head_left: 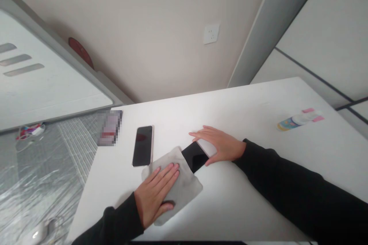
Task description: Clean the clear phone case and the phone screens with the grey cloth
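Left hand (155,195): open, flat on grey soft cloth (185,187).
Right hand (222,145): open, pressing black glossy smartphone (194,156), one end under the cloth.
Beyond left hand: gold-edged black smartphone (142,146).
Beyond right hand: blue-and-white plastic bottle (299,121), label unreadable.

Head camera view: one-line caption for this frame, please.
The left hand presses a grey cloth against a black smartphone that the right hand rests on, on a white table.
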`<action>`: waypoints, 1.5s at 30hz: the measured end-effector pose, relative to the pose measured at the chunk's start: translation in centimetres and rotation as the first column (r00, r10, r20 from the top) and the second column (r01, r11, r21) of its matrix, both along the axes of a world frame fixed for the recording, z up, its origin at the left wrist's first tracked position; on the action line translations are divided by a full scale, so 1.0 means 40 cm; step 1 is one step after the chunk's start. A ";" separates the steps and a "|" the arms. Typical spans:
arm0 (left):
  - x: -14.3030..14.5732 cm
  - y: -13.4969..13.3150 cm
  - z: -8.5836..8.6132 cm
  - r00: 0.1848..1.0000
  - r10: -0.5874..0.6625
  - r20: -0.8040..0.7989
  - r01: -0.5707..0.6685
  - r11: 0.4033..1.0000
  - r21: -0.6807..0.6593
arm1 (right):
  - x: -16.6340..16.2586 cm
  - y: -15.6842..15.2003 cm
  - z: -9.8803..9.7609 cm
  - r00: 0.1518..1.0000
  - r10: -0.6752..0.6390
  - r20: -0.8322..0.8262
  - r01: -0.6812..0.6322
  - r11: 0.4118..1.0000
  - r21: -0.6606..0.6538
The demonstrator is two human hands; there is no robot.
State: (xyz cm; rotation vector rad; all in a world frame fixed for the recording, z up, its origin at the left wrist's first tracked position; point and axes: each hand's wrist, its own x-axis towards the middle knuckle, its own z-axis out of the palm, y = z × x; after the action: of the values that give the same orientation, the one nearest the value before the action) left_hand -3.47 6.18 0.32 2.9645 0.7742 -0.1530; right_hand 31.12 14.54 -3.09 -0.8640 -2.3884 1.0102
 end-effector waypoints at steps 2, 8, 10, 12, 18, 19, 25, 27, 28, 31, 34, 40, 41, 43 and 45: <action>-0.002 0.000 0.004 1.000 0.004 0.026 -0.004 1.000 -0.011 | -0.001 0.001 0.000 1.000 0.005 0.007 -0.004 1.000 -0.002; 0.058 0.049 -0.044 0.984 -0.055 0.170 0.053 0.998 0.014 | 0.001 0.003 -0.010 1.000 0.004 0.007 -0.004 1.000 0.020; 0.089 0.068 -0.062 0.982 -0.101 0.159 0.104 0.994 -0.016 | 0.003 0.004 -0.013 1.000 0.003 0.005 -0.003 1.000 0.030; 0.123 0.089 -0.073 0.981 -0.126 0.150 0.133 0.991 -0.035 | 0.004 0.004 -0.017 1.000 0.002 0.005 -0.002 0.999 0.035; 0.241 0.159 -0.085 0.974 -0.161 0.160 0.171 0.984 -0.045 | 0.000 0.001 -0.030 1.000 0.001 0.017 -0.002 0.997 0.073; 0.254 0.166 -0.086 0.973 -0.166 0.163 0.176 0.983 -0.044 | 0.000 0.000 -0.032 1.000 -0.001 0.017 -0.001 0.997 0.080; 0.237 0.150 -0.069 0.975 -0.156 0.156 0.161 0.987 -0.021 | 0.000 0.001 -0.034 0.999 0.010 0.032 -0.013 0.997 0.081; 0.202 0.124 -0.064 0.979 -0.139 0.150 0.142 0.990 -0.006 | 0.001 0.002 -0.029 0.999 0.016 0.034 -0.018 0.997 0.072; 0.183 0.109 -0.064 0.981 -0.129 0.147 0.131 0.991 0.001 | 0.001 0.003 -0.026 0.999 0.019 0.033 -0.021 0.998 0.067; 0.126 0.066 -0.067 0.986 -0.088 0.145 0.086 0.996 0.020 | 0.001 0.004 -0.019 0.999 0.025 0.032 -0.026 0.998 0.055; 0.091 0.042 -0.072 0.987 -0.064 0.144 0.062 0.998 0.022 | 0.001 0.003 -0.016 0.999 0.022 0.040 -0.024 0.999 0.049; 0.152 0.085 -0.080 0.985 -0.090 0.145 0.092 0.996 -0.006 | 0.005 0.003 -0.024 0.997 0.026 0.067 -0.030 0.998 0.061; 0.175 0.098 -0.082 0.984 -0.096 0.147 0.099 0.995 -0.010 | 0.005 0.003 -0.026 0.997 0.028 0.071 -0.033 0.997 0.069; 0.220 0.124 -0.083 0.983 -0.104 0.153 0.109 0.994 -0.019 | 0.006 0.002 -0.030 0.997 0.028 0.077 -0.035 0.996 0.088; 0.255 0.142 -0.081 0.980 -0.112 0.163 0.118 0.992 -0.031 | 0.006 0.000 -0.035 0.996 0.027 0.082 -0.035 0.994 0.104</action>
State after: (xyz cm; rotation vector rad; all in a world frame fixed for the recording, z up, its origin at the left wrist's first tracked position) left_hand 6.75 11.86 -2.91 2.9381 0.5736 0.0631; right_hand 31.37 14.54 -4.49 -0.8470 -2.5051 0.8670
